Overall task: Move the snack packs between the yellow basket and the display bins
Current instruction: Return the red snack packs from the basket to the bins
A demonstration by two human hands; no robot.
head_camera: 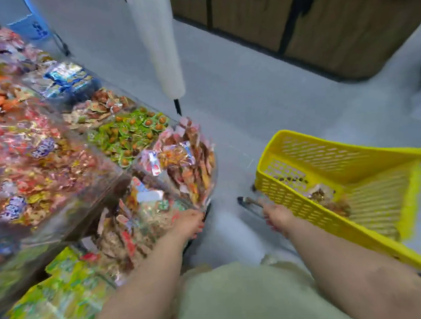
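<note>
A yellow basket [330, 160] stands tilted at the right, with a few brown snack packs [325, 195] lying in its bottom. My right hand [278, 215] is just outside the basket's near wall and grips metal tongs [249, 202] that point left. My left hand [189, 222] rests at the front edge of a clear display bin [207, 192] filled with red and orange snack packs [186, 158]; whether its fingers hold a pack is blurred. The whole view is motion-blurred.
Clear bins of green packs [132, 135], blue packs [67, 80] and mixed colourful packs [28, 158] fill the left. Lower bins hold green-yellow packs [51, 297]. A roll of plastic bags [157, 42] hangs above. Grey floor lies between, wooden cabinets [332, 19] behind.
</note>
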